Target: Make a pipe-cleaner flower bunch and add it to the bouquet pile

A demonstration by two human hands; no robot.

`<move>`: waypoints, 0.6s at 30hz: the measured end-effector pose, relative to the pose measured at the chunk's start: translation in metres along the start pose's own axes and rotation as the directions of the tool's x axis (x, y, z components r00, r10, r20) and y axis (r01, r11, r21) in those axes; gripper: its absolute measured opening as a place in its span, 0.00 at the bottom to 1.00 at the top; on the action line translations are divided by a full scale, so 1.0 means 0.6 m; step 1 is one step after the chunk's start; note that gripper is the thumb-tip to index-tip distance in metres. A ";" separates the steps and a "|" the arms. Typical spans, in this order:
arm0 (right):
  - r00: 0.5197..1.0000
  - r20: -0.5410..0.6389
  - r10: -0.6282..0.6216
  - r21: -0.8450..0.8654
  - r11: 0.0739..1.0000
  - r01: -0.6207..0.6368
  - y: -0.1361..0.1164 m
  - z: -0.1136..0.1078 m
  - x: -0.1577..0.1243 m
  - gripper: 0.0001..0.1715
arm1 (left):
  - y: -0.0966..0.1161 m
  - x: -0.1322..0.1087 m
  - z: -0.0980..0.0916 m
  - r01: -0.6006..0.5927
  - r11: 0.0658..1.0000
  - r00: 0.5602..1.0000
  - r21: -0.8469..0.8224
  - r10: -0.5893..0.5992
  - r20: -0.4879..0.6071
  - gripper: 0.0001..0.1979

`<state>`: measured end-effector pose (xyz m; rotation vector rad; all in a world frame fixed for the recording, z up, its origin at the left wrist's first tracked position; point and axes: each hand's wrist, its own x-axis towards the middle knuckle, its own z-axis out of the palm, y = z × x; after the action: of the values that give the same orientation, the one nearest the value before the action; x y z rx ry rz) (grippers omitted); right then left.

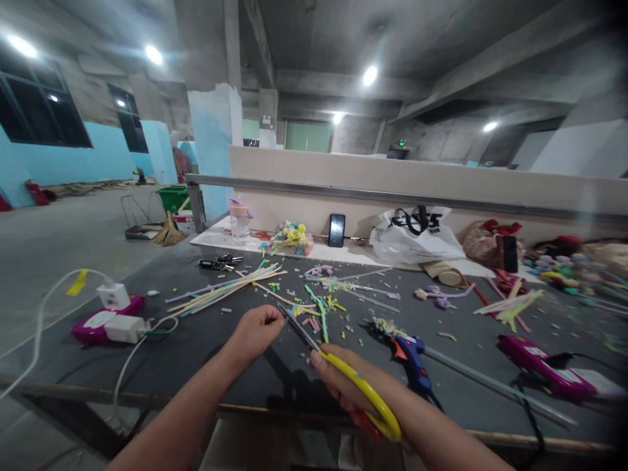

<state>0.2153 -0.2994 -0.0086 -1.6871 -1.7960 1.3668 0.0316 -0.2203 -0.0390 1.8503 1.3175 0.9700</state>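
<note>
My right hand (pixel 337 381) is wrapped round a pair of scissors (pixel 375 399) with yellow handles, the metal blades pointing forward and left. My left hand (pixel 258 332) is closed in a pinch beside the blade tips; whatever its fingers hold is too small or hidden to make out. Beyond the blades lies a bent green pipe cleaner (pixel 321 313) among many small coloured clippings (pixel 338 302). A bundle of pale pipe cleaners (pixel 230 289) rests behind my left hand. To the right of the scissors lies a blue glue gun (pixel 415 363) with an orange trigger.
Magenta power strips stand on the left (pixel 91 329) and right (pixel 544 369), with loose cables. A long clear glue stick (pixel 495 384) extends from the glue gun. Along the back are a bottle (pixel 240 222), pastel flowers (pixel 292 239), a phone (pixel 336 230) and a white bag (pixel 417 235).
</note>
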 end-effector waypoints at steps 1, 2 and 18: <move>1.000 -0.015 -0.002 -0.002 1.000 0.002 0.002 0.001 0.002 0.26 | 0.000 0.000 0.000 0.003 1.000 1.000 -0.001 -0.003 0.002 0.10; 0.999 -0.034 -0.012 -0.011 1.000 0.012 0.004 0.003 0.004 0.26 | 0.000 0.000 0.000 0.007 1.000 1.000 -0.001 -0.007 0.002 0.10; 0.993 -0.095 -0.066 0.024 0.997 0.069 0.018 0.013 0.006 0.21 | -0.013 0.000 0.000 0.065 0.998 0.998 -0.009 -0.065 0.005 0.11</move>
<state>0.2147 -0.3009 -0.0222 -1.6331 -1.7574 1.2563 0.0279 -0.2181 -0.0452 1.7902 1.3599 0.9362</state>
